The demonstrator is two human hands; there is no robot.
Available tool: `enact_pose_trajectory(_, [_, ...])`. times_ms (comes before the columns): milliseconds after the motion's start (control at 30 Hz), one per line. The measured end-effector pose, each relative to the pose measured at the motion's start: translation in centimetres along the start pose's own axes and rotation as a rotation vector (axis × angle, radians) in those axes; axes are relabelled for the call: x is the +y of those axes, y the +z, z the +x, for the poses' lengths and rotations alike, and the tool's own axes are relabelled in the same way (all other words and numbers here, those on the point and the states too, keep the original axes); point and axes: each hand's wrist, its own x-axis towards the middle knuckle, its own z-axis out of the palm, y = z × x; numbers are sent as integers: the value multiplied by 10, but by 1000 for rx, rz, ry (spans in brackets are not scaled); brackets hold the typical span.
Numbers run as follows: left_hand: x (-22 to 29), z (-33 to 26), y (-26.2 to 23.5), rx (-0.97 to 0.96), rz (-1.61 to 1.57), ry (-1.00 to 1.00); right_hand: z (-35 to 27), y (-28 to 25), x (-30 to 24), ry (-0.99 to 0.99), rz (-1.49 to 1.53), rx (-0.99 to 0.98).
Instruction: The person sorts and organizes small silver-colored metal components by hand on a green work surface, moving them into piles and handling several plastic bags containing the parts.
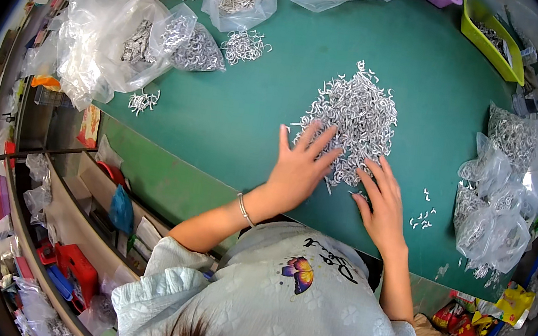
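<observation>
A large heap of small curved silver metal pieces (363,109) lies on the green table (248,118). My left hand (301,165) rests on the heap's near left side, its fingers spread over the pieces. At the near right edge of the heap is my right hand (381,198), fingers stretched out and touching the pieces there. Neither hand grips anything that I can see. The pieces under the fingertips are partly hidden.
Clear bags of metal pieces (193,44) stand at the far left beside a small pile (245,47). More filled bags (497,196) line the right edge. A yellow-green bin (493,38) is at the far right. Several loose pieces (422,219) lie right of my right hand.
</observation>
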Motion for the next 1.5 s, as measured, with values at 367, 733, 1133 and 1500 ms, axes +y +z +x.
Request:
enact_pose_trajectory(367, [5, -4, 16, -30, -7, 114, -18, 5, -16, 77, -58, -3])
enact_pose_trajectory(733, [10, -10, 6, -22, -137, 78, 24, 22, -19, 139, -178, 271])
enact_pose_trajectory(1133, [8, 2, 13, 113, -137, 70, 12, -11, -1, 261, 16, 217])
enact_pose_trajectory(1500, [-3, 7, 10, 21, -154, 153, 23, -12, 1, 278, 6, 335])
